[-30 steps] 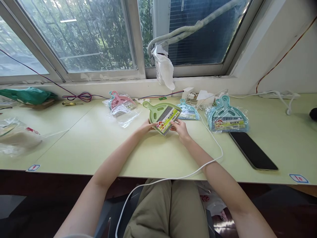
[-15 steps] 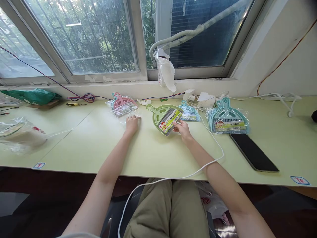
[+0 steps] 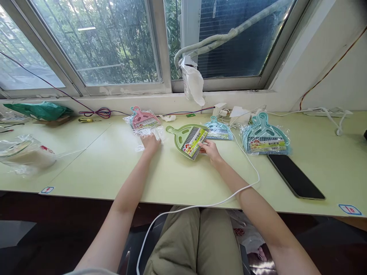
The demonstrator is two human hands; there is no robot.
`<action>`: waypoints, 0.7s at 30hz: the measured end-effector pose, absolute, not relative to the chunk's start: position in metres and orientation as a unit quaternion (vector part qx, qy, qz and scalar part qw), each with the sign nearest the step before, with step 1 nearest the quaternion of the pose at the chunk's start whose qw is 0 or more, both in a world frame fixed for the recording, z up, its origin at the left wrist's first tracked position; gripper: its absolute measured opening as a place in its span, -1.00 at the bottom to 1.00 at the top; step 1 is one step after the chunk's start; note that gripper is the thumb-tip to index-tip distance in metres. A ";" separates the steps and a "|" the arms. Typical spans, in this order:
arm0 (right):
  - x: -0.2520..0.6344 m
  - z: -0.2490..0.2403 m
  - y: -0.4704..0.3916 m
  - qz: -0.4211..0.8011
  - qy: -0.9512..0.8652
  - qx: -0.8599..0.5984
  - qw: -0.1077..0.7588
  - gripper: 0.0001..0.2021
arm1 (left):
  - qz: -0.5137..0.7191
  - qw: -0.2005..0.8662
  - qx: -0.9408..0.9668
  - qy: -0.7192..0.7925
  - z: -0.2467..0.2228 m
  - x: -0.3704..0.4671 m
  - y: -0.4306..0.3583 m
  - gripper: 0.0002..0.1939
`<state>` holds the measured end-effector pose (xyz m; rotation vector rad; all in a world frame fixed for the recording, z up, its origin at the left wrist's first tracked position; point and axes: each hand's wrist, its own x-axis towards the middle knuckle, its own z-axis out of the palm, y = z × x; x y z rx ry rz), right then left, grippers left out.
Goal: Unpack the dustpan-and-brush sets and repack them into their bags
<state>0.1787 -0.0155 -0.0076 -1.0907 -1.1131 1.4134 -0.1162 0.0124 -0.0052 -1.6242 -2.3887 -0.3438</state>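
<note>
My right hand (image 3: 210, 150) grips the right edge of a green dustpan and brush set (image 3: 187, 139), whose handle points left; a yellow label shows on it. My left hand (image 3: 151, 143) is closed on clear plastic wrap (image 3: 158, 133) at the lower edge of the pink dustpan set (image 3: 143, 119). Behind the green set lies a blue dustpan set (image 3: 218, 129). Farther right rests a stack of wrapped blue sets (image 3: 265, 135).
A black phone (image 3: 296, 176) lies at the right. A white cable (image 3: 255, 168) crosses the table (image 3: 172, 183) and hangs off its front edge. At the left are a clear plastic bag (image 3: 27, 156) and a green bag (image 3: 43, 110).
The green set has tilted and shifted slightly left in my right hand. My left hand has moved a little left and down, and the plastic wrap beside it is raised and spread.
</note>
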 end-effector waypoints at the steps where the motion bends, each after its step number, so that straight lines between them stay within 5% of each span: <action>1: 0.178 -0.007 -0.016 0.586 -0.460 -0.450 0.493 -0.91 | -0.100 0.097 -0.561 -0.816 -0.005 -0.118 0.013 -0.58; 6: 0.177 -0.006 -0.017 0.586 -0.459 -0.461 0.483 -0.92 | -0.080 0.077 -0.601 -0.791 -0.004 -0.112 0.013 -0.70; 21: 0.179 -0.008 -0.015 0.582 -0.430 -0.467 0.508 -0.92 | -0.324 0.102 -0.613 -0.713 0.005 -0.086 0.002 -0.80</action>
